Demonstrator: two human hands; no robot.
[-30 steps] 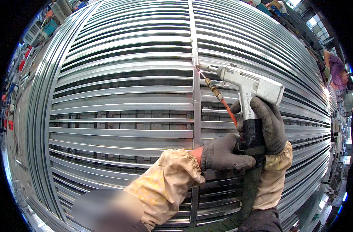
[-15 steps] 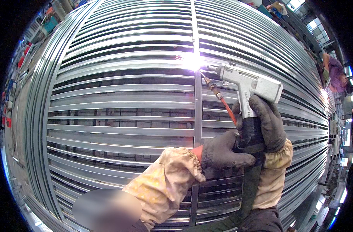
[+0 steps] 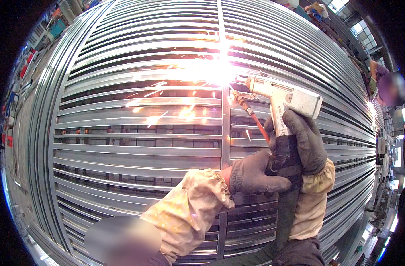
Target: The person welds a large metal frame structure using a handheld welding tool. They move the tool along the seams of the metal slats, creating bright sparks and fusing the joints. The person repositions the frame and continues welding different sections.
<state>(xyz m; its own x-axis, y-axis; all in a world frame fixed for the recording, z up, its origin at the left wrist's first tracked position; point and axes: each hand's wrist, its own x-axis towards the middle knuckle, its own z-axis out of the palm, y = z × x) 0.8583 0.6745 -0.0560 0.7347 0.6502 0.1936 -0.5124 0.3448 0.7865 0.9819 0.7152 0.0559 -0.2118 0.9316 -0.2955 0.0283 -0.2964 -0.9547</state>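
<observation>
Right at the person's two gloved hands is a silver welding gun (image 3: 295, 99), held between them. The right hand (image 3: 308, 144) is wrapped around its handle, while the left hand (image 3: 258, 173) grips the black-wrapped lower end just below. Loose beige sleeves (image 3: 191, 199) cover both forearms, and a dark cable (image 3: 285, 219) runs from the handle down past the left hand. Just above the left hand, an orange hose (image 3: 261, 130) slants up to a brass fitting (image 3: 243, 103) beneath the gun's nose. Beyond the hands, at the gun's tip, a white glare (image 3: 220, 73) hides the contact point, and sparks (image 3: 156, 119) spray mostly leftward. Under and all around the hands spread rows of metal bars (image 3: 140, 151), with a crossbar (image 3: 225, 148) running away ahead. Far to the right, another person (image 3: 381, 69) is near a second bright spot (image 3: 371, 106).
</observation>
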